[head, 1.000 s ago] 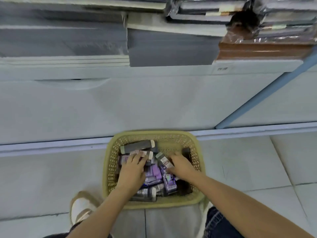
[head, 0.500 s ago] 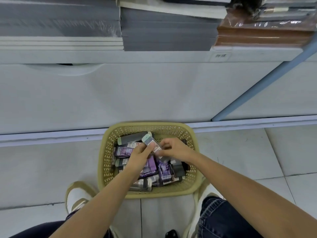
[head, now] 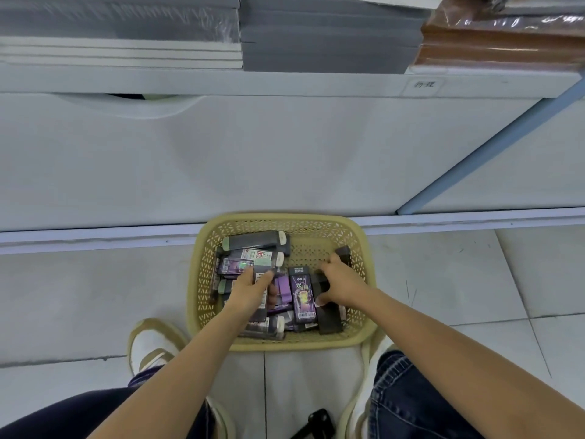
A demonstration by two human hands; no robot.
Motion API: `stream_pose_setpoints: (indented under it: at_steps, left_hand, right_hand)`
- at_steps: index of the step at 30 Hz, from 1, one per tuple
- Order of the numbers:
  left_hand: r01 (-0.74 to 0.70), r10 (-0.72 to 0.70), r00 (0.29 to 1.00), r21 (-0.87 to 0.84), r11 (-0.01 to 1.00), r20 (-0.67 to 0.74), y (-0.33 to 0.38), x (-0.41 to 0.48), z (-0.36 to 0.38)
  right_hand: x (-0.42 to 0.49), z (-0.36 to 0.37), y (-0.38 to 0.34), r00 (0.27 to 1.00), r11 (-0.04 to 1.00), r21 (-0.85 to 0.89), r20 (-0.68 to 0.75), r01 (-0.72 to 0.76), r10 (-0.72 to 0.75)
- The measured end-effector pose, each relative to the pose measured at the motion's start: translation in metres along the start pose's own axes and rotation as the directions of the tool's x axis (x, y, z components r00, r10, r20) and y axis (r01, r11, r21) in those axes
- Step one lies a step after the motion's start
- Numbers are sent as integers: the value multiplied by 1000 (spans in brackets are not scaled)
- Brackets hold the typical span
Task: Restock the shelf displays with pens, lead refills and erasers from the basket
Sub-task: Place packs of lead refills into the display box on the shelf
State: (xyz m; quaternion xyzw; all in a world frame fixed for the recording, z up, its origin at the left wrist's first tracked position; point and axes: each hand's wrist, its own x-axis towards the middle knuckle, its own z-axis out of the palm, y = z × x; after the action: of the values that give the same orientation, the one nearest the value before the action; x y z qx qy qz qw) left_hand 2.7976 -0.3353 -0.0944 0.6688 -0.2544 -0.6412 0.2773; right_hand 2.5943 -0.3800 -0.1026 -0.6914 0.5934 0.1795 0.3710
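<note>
A yellow woven basket [head: 285, 217] stands on the floor against the shelf base, between my feet. It holds several small packs: purple-printed ones [head: 302, 293], a long grey one [head: 253, 243] at the far side, and black ones. My left hand [head: 250, 291] is in the basket's left half, its fingers curled around a dark pack [head: 260, 308] that sticks out beneath the palm. My right hand [head: 340, 283] is in the right half, thumb and fingers closed on a black pack [head: 318, 282]. The shelf displays for these items are out of view.
A white shelf base panel [head: 285, 153] rises behind the basket. The shelf above carries stacks of grey sheets [head: 316, 33] and a brown wrapped stack [head: 490, 45]. A blue upright [head: 474, 153] slants at right. My shoes [head: 152, 343] flank the basket on grey tiles.
Both hands held one pack between them above the basket; now they have parted and dropped back in, the left keeping a pack, the right closing on a black one.
</note>
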Motion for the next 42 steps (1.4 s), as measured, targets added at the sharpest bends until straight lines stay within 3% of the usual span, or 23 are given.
stream_pose_setpoints:
  at_steps: [3, 6, 9, 15, 17, 19, 22, 25, 28, 30, 33, 36, 42]
  left_hand:
    - [0, 0, 1000, 57, 998, 2, -5, 0, -4]
    - [-16, 15, 1000, 38, 999, 23, -3, -1, -4]
    - [-65, 64, 996, 25, 998, 66, 4, -3, 0]
    - [-100, 102, 984, -21, 995, 146, 13, -12, 10]
    - [-71, 76, 993, -63, 996, 85, 14, -12, 6]
    - [-47, 47, 999, -19, 999, -5, 14, -10, -2]
    - [-57, 58, 997, 2, 998, -41, 9, -10, -12]
    - [-55, 54, 997, -16, 998, -46, 4, -9, -14]
    - [-47, 47, 998, -16, 999, -41, 3, -9, -14]
    - [-69, 69, 997, 3, 998, -32, 3, -10, -15]
    - [-82, 81, 995, -22, 996, -55, 9, -10, -18]
    - [-95, 91, 994, -57, 994, -62, 20, -9, -19]
    - [-83, 95, 993, -146, 986, 77, 46, -21, -14]
  right_hand:
    - [3, -12, 2, 1000, 1000, 7, -26, 5, -5]
    - [5, -27, 4, 993, 973, 198, -56, 115, -106]
    - [3, -45, -2, 982, 866, 466, -44, 181, -182]
    - [1, -43, -31, 973, 630, 746, -104, 214, -208]
    - [4, -35, -34, 974, 643, 731, -188, 226, -129]
    - [6, -24, -29, 969, 760, 625, -243, 181, -31]
    - [8, 0, -21, 991, 947, 310, -130, 79, -41]
    - [10, 16, -24, 999, 989, 143, -26, 36, -32]
    - [15, 11, -26, 999, 987, 155, -28, 35, -31]
    - [16, 2, -23, 992, 961, 248, -33, 123, -119]
    - [12, -22, -18, 974, 858, 466, -42, 218, -224]
    - [8, -52, -19, 963, 780, 567, -110, 264, -246]
    - [0, -77, -38, 954, 648, 713, -104, 268, -280]
